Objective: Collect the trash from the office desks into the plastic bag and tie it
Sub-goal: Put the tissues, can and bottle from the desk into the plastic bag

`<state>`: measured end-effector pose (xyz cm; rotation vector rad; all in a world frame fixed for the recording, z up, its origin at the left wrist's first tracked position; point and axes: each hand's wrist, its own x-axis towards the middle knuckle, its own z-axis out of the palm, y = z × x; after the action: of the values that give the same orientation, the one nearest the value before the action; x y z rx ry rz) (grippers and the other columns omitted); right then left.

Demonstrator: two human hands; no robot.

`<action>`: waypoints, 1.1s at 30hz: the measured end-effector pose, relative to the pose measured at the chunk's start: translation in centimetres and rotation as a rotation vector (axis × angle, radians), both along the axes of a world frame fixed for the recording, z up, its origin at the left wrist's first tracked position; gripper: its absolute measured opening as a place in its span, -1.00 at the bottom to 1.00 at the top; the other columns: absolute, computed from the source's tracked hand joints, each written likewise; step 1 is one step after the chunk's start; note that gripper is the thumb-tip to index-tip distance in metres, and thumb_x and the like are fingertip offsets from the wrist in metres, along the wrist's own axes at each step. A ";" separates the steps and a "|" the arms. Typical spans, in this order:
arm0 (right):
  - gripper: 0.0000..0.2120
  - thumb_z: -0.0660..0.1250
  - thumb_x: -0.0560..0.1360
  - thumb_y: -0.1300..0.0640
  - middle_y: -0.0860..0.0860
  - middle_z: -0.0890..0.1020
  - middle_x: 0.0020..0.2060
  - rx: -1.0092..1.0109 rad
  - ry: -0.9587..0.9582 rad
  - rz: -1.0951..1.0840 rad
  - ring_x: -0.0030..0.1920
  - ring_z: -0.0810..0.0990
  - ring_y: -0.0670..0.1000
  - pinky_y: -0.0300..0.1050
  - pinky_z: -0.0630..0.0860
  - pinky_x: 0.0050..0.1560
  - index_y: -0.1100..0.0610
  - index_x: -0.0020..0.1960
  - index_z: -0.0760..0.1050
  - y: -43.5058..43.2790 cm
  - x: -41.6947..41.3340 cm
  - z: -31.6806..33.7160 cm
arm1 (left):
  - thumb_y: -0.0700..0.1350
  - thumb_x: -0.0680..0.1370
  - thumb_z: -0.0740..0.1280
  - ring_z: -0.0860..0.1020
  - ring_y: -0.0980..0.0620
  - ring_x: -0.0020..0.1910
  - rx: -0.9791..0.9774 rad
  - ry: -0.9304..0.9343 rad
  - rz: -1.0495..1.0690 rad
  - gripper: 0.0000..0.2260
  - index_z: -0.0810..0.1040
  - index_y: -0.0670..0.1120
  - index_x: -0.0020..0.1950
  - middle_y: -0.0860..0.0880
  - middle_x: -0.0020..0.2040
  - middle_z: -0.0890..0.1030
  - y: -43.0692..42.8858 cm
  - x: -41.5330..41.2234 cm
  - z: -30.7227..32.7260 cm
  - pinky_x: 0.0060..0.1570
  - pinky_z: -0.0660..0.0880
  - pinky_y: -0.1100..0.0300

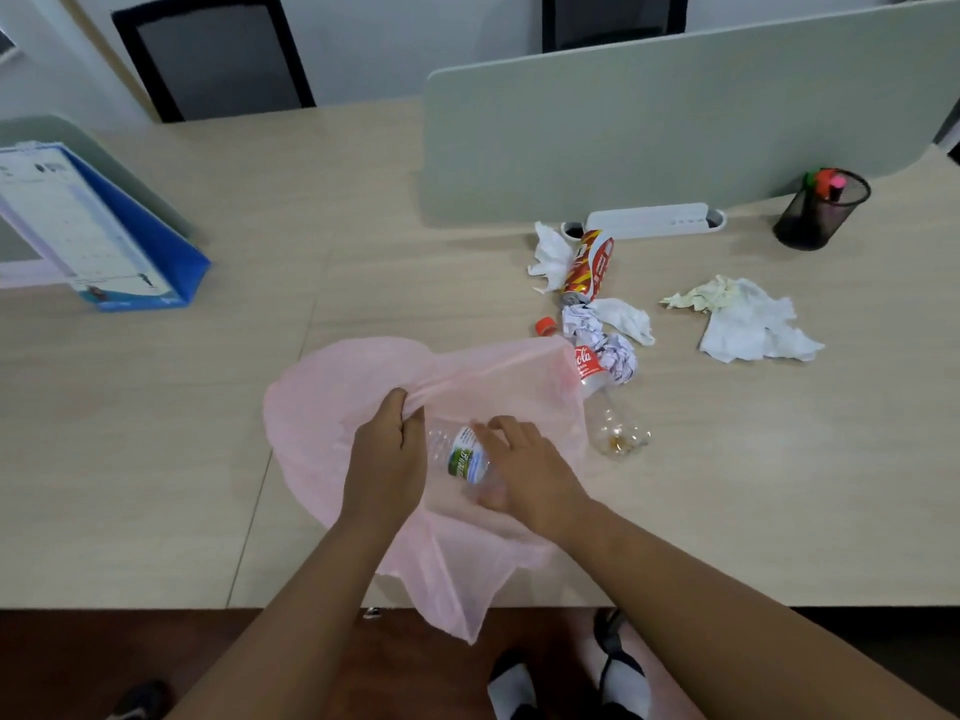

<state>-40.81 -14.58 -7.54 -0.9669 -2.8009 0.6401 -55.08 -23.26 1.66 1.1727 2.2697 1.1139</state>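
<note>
Fingers (pixel 404 407) of the left hand (pixel 387 454) are pinching the rim of the pink plastic bag (pixel 322 407), holding its mouth up. The right hand (pixel 524 470) is closing loosely round a clear water bottle (pixel 465 459) at that mouth, between the two hands.

- Desk (pixel 156 459) is carrying everything; the bag is lying flat on it, one corner hanging over the near edge.
- Grey divider panel (pixel 675 122) is standing well beyond the bag, to its right.
- Blue desk calendar (pixel 104 226) is standing well left of the bag.
- White tissues (pixel 748 324) are lying right of the bag, well apart from it.
- Cola bottle (pixel 615 418) is lying just right of the bag, touching its edge.
- Red snack tube (pixel 589 267) is lying beyond the bag's right corner.
- Black mesh pen cup (pixel 818 210) is standing far right of the bag.
- Crumpled paper (pixel 602 345) is resting against the cola bottle, near the bag's right corner.
</note>
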 end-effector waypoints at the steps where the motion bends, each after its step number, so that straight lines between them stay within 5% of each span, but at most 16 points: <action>1: -0.29 0.24 0.41 -0.25 0.09 0.45 0.25 0.062 0.062 -0.032 0.14 0.45 0.15 0.07 0.49 0.09 0.10 0.45 0.34 0.4 0.8 0.5 | -0.17 0.66 0.13 0.45 0.03 -0.38 0.004 0.003 0.008 -0.83 0.50 -0.04 -0.03 -0.03 -0.33 0.53 0.2 0.0 -0.2 -0.33 0.36 0.07; 5: -0.54 0.33 0.44 -0.12 0.10 0.52 0.05 0.248 0.163 -0.439 0.00 0.48 0.18 0.06 0.48 -0.06 0.10 0.25 0.50 3.2 5.6 1.5 | -0.18 0.66 0.13 0.45 0.03 -0.37 0.010 0.012 0.022 -0.82 0.48 -0.06 -0.06 -0.03 -0.33 0.52 0.8 0.2 -0.4 -0.32 0.36 0.07; 8: -0.40 0.37 0.44 -0.07 0.12 0.41 0.24 -0.028 0.017 -0.680 0.20 0.39 0.22 0.09 0.43 0.10 0.04 0.43 0.32 5.0 8.1 0.4 | -0.17 0.66 0.13 0.53 0.00 -0.25 0.000 0.014 0.025 -0.82 0.51 -0.06 0.00 -0.03 -0.26 0.58 1.2 0.0 -0.6 -0.23 0.43 0.08; 11: -0.31 0.35 0.46 -0.02 0.19 0.43 0.24 -0.268 0.041 -0.685 0.27 0.37 0.25 0.06 0.32 0.23 0.07 0.51 0.18 5.8 9.0 -1.1 | -0.15 0.66 0.13 0.52 -0.01 -0.30 -0.026 0.024 0.017 -0.83 0.51 -0.04 0.00 -0.01 -0.29 0.56 1.3 0.0 -0.8 -0.25 0.43 0.02; 16: -0.34 0.45 0.43 0.08 0.18 0.48 0.16 -0.250 0.260 -0.729 0.21 0.44 0.21 0.08 0.36 0.23 0.14 0.45 0.28 5.2 12.4 -1.1 | -0.17 0.66 0.14 0.48 0.06 -0.32 -0.036 0.065 0.010 -0.84 0.49 -0.09 -0.05 0.02 -0.31 0.53 1.9 -0.3 -0.5 -0.28 0.37 0.06; 22: -0.34 0.31 0.44 -0.17 0.09 0.49 0.17 0.067 0.263 -0.300 0.12 0.45 0.10 -0.19 0.31 0.20 0.16 0.43 0.34 0.4 17.5 -1.0 | -0.17 0.64 0.13 0.39 0.09 -0.37 -0.031 0.031 0.018 -0.77 0.39 -0.03 -0.21 0.06 -0.36 0.45 2.5 -0.3 0.6 -0.32 0.31 0.12; 30: -0.36 0.20 0.43 -0.15 0.10 0.48 0.18 0.130 0.178 -0.102 0.06 0.46 0.15 -0.01 0.54 0.01 0.05 0.46 0.23 1.8 8.4 0.1 | -0.16 0.65 0.14 0.32 0.13 -0.41 -0.021 -0.029 -0.003 -0.76 0.40 -0.18 -0.20 -0.07 -0.36 0.45 2.3 -0.3 2.1 -0.37 0.26 0.20; 33: -0.37 0.31 0.42 -0.12 0.11 0.52 0.15 0.151 0.116 -0.049 0.00 0.51 0.16 -0.06 0.56 -0.08 0.03 0.45 0.30 2.6 4.6 0.2 | -0.15 0.66 0.14 0.31 0.09 -0.40 -0.021 -0.036 0.005 -0.77 0.43 -0.23 -0.14 -0.20 -0.29 0.49 1.8 -0.2 2.2 -0.38 0.25 0.20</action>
<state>-36.18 -11.98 -7.29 -0.9346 -2.6705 0.4553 -55.25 -21.48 3.90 1.1306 2.2535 1.1015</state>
